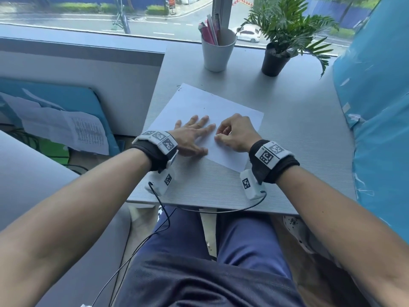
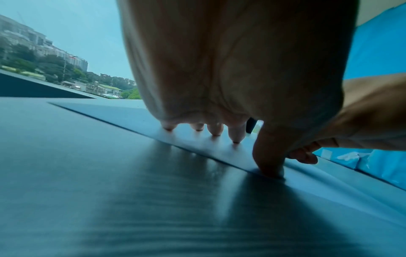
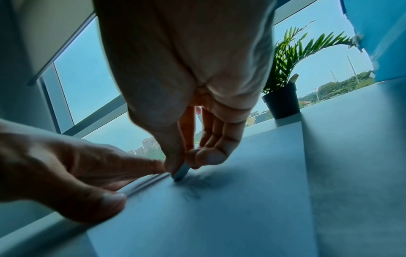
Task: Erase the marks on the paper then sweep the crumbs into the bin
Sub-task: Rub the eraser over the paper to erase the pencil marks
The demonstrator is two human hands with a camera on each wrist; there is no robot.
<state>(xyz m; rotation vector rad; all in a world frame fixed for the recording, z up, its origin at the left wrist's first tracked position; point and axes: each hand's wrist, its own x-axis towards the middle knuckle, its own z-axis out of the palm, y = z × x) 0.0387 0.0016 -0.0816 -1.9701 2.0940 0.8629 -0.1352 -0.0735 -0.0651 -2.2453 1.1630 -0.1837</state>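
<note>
A white sheet of paper (image 1: 199, 107) lies at an angle on the grey desk (image 1: 298, 134). My left hand (image 1: 194, 135) lies flat on its near left part, fingers spread and straight, pressing it down; the fingertips (image 2: 236, 139) touch the paper (image 2: 197, 139). My right hand (image 1: 230, 134) pinches a small white eraser (image 3: 181, 173) between thumb and fingers, its end on the paper (image 3: 219, 217) beside faint pencil marks (image 3: 197, 186). In the head view the eraser (image 1: 218, 135) shows only as a white sliver. No bin is in view.
A white cup (image 1: 218, 53) with pens and a potted plant (image 1: 276, 60) stand at the desk's far edge by the window. A blue covered panel (image 1: 380, 107) flanks the right side. Papers (image 1: 66, 129) lie on the floor to the left.
</note>
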